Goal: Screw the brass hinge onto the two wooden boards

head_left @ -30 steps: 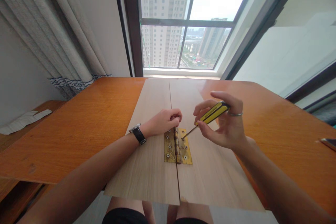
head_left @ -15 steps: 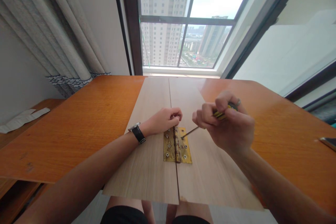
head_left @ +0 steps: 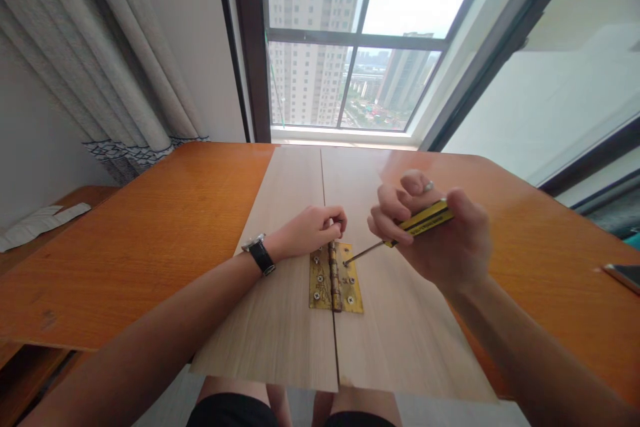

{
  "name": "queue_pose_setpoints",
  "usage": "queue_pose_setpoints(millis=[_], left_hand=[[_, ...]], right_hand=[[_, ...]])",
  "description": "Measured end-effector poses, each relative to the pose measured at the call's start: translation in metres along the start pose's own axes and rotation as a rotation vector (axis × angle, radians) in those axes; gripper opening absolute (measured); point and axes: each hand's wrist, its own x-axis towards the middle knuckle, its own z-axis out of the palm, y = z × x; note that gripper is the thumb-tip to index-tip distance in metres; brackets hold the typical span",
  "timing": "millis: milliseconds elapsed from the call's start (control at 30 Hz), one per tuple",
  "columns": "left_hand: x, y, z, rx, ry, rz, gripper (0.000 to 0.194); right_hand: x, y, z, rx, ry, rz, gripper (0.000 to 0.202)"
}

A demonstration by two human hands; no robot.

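Observation:
A brass hinge (head_left: 336, 277) lies across the seam of two pale wooden boards (head_left: 265, 340). Several cross-head screws sit in both its leaves. My right hand (head_left: 435, 240) holds a screwdriver (head_left: 425, 221) with a yellow-and-black handle, its fingers partly loosened round it. The slanted shaft meets a screw (head_left: 345, 263) on the right leaf. At the hinge's far end rests my left hand (head_left: 320, 230), fingers curled in over the top edge; whatever they pinch is hidden. A black-strapped watch (head_left: 261, 255) is on the left wrist.
The boards lie on an orange-brown wooden table (head_left: 150, 240). A phone-like dark object (head_left: 623, 277) is at the right edge. White strips (head_left: 45, 223) lie on a lower surface at left. Behind the table stand a window (head_left: 345, 137) and a grey curtain (head_left: 115, 67).
My right hand has turned and its fingers have opened somewhat, baring more of the screwdriver handle. The tip stays at the same screw. My left hand has hardly moved.

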Motion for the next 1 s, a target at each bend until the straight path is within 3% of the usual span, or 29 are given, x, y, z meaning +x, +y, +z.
queue_pose_setpoints(millis=[133,400,800,1000], left_hand=[[0.0004,-0.0007,0.0005,0.004,0.011,0.017,0.015],[0.0011,-0.0031,0.0023,0.004,0.000,0.033,0.015],[0.0000,0.0004,0.0013,-0.018,0.006,0.061,0.017],[0.0018,-0.0044,0.0026,0.002,0.036,0.106,0.025]], right_hand=[[0.0041,0.0072,0.0050,-0.048,0.117,-0.068,0.064],[0.0074,0.0069,0.0076,-0.093,0.303,-0.120,0.080],[0.0038,0.0035,0.0042,-0.166,0.155,-0.138,0.062],[0.0035,0.0033,0.0046,-0.080,0.140,-0.031,0.054]])
